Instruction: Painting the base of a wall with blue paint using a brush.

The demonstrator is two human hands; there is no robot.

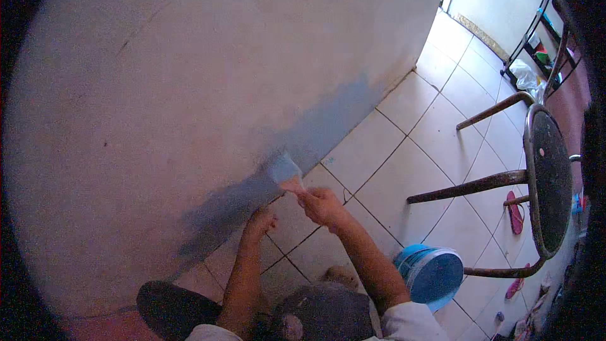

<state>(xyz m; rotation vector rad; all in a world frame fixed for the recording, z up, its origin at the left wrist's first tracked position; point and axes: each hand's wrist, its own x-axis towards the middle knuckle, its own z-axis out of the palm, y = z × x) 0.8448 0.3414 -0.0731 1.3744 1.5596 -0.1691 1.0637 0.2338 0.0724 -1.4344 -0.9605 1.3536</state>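
Note:
My right hand [322, 205] grips the handle of a wide paintbrush [285, 170]. Its blue-loaded bristles press against the lower part of a pale wall [189, 76], at the edge of a band of fresh blue paint [303, 136] running along the wall's base. My left hand [260, 221] is loosely curled just left of the right one, near where the wall meets the floor. Whether it touches the wall or holds anything is unclear. Both forearms come up from the lower edge.
A round tub of blue paint [432, 271] stands on the white tiled floor [391, 164] to my right. A dark metal stool [543, 183] lies tipped beside it. Pink sandals [516, 211] and a metal rack [536, 44] are farther right. My knees are below.

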